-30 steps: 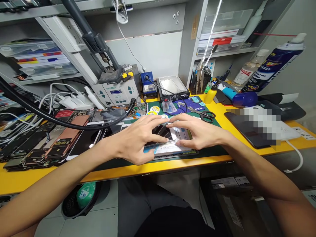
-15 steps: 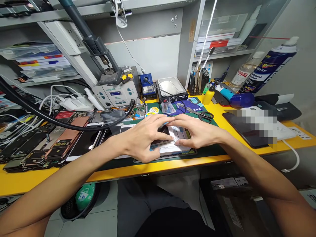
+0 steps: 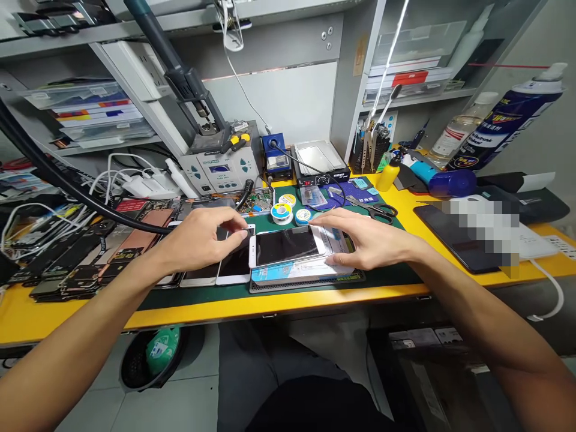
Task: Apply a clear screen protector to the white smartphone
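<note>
While your right hand (image 3: 366, 241) lies spread and open over the right end of the white phone (image 3: 285, 246), its fingertips press on that end and grip nothing. The phone lies screen up, flat on a blue-edged pad (image 3: 306, 275) on the green mat (image 3: 382, 273). Your left hand (image 3: 200, 240) sits just beside the phone's left end, with its fingers curled and the thumb and forefinger drawn close together at the top of a second white phone (image 3: 234, 264) that lies alongside. You cannot tell whether they pinch anything. Solder reels (image 3: 282, 213) and scissors (image 3: 375, 209) lie just behind.
</note>
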Tool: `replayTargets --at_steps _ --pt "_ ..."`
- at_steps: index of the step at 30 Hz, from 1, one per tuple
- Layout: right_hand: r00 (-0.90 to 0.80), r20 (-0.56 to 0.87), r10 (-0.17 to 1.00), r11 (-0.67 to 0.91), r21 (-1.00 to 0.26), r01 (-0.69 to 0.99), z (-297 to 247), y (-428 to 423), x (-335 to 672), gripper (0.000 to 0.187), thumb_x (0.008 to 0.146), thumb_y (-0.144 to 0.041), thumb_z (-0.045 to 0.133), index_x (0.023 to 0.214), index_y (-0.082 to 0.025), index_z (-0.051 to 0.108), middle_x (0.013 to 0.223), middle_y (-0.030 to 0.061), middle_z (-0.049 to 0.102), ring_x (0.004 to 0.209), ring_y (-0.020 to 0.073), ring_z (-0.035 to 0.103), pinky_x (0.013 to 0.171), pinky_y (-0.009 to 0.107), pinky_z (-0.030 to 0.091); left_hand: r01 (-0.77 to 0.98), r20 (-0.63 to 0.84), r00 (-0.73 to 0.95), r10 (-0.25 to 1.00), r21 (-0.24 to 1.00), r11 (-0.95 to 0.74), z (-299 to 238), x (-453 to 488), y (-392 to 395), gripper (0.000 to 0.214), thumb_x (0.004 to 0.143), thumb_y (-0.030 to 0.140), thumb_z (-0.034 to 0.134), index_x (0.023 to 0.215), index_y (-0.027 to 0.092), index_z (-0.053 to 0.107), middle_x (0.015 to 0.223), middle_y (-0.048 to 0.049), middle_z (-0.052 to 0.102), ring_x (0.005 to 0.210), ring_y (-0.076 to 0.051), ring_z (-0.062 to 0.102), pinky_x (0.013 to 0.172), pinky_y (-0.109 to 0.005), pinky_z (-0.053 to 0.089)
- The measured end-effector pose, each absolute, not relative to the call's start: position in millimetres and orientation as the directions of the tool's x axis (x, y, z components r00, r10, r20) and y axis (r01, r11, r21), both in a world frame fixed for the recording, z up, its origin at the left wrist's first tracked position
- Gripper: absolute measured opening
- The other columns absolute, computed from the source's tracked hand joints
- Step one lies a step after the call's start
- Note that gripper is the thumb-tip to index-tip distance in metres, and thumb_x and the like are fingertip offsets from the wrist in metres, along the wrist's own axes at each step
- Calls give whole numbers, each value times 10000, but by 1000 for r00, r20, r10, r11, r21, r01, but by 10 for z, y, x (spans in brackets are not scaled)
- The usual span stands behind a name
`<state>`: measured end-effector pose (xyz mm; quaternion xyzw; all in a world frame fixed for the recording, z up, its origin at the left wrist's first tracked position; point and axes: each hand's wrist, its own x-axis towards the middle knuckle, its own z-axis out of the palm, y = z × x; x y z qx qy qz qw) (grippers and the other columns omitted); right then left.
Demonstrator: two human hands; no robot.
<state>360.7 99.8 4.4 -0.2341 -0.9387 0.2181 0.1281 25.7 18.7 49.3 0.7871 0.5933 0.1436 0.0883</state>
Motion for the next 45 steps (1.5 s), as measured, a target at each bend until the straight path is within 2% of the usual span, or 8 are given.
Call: replayTargets --at_steps 4,10,12,15,19,25,32,45 --pt "-847 148 511 783 -487 387 38 993 3582 732 841 -403 751 1515 -217 534 1456 138 608 1358 342 561 1129 533 472 906 -18 145 989 404 -125 370 228 155 439 897 542 587 1093 189 760 911 -62 772 770 -218 684 690 -315 529" --pt "-836 143 530 771 -492 404 9 1017 3563 718 839 -455 758 1491 -227 559 1467 126 614 1364 349 567 1133 538 475 865 -72 162 984 490 -106 304 287 111 445 929 541 546 1113 192 750 903 -51 760 779 -211 688 706 -314 546" --pt "-829 133 543 760 -497 418 1 1027 3565 725 841 -490 758 1488 -228 561 1481 119 606 1370 343 566 1141 525 472 848 -65 206 976 510 -145 311 276 82 435 924 523 572 1149 188 734 1004 -73 756 823 -216 702 736 -326 572" --pt "-818 134 559 745 -514 425 1 1032 3574 737 835 -545 765 1481 -248 571 1479 103 613 1354 334 584 1138 503 479 816 -52 315 948 524 -242 322 242 22 528 884 524 668 1299 198 668 1322 -120 675 1047 -247 705 881 -354 601" --pt "-806 142 574 734 -526 430 23 1026 3580 747 818 -555 780 1481 -275 580 1463 87 632 1326 326 612 1113 482 504 856 -58 351 935 425 -295 316 222 -65 778 809 575 764 1472 238 536 1538 -129 537 1339 -326 585 1103 -449 522" --pt "-800 140 584 728 -527 439 38 1023 3574 751 806 -541 794 1476 -272 587 1468 85 633 1328 325 614 1119 482 502 895 -23 336 942 320 -312 272 220 -102 797 842 574 722 1520 230 481 1537 -141 542 1421 -354 517 1165 -500 464" --pt "-813 130 567 741 -511 436 42 1026 3575 747 825 -549 775 1477 -241 578 1485 93 620 1361 325 587 1154 486 469 898 -12 322 947 320 -301 265 214 -74 754 828 511 729 1473 189 509 1460 -143 592 1369 -328 555 1170 -474 453" --pt "-815 140 562 744 -515 425 26 1036 3570 726 825 -557 777 1456 -243 604 1467 92 630 1341 315 599 1138 461 475 881 62 380 923 279 -382 211 171 -57 762 838 540 719 1467 162 514 1386 -144 643 1300 -327 583 1126 -472 476"
